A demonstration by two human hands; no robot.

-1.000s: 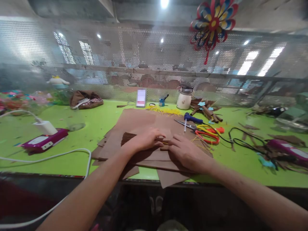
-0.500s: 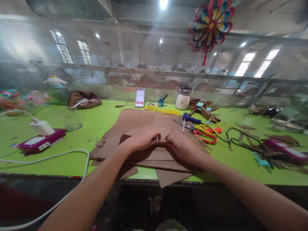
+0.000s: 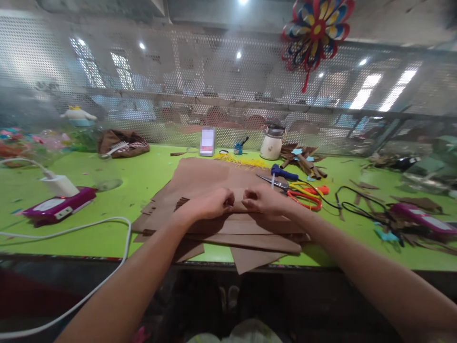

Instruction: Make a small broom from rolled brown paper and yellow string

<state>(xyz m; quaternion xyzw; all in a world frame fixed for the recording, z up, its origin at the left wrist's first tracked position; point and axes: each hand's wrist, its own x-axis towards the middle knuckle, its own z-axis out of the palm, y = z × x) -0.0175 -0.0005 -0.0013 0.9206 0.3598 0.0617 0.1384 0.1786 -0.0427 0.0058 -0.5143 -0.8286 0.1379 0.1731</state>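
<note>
Several sheets of brown paper (image 3: 210, 176) lie stacked on the bench in front of me. My left hand (image 3: 214, 202) rests over them, its fingers curled in at a folded paper edge. Facing it across a small gap, my right hand (image 3: 262, 199) has its fingers closed at the same edge. Their grip on the paper is partly hidden by the curled fingers. A fringed strip of brown paper (image 3: 182, 204) sticks out beside my left wrist. Just beyond my right hand lie scissors (image 3: 303, 200) with orange-red handles and a blue glue gun (image 3: 283, 173).
A purple power strip (image 3: 60, 207) with a white charger (image 3: 60, 185) sits left, its white cable (image 3: 126, 238) crossing the bench edge. Behind stand a phone (image 3: 206, 142), a blue bottle (image 3: 238, 148) and a white jar (image 3: 271, 144). Paper scraps (image 3: 303, 159) and another purple power strip (image 3: 421, 219) are right.
My hands have moved slightly apart along the paper edge, fingers more tightly curled. My right hand has lifted and shifted a little. The whole view has tilted slightly.
</note>
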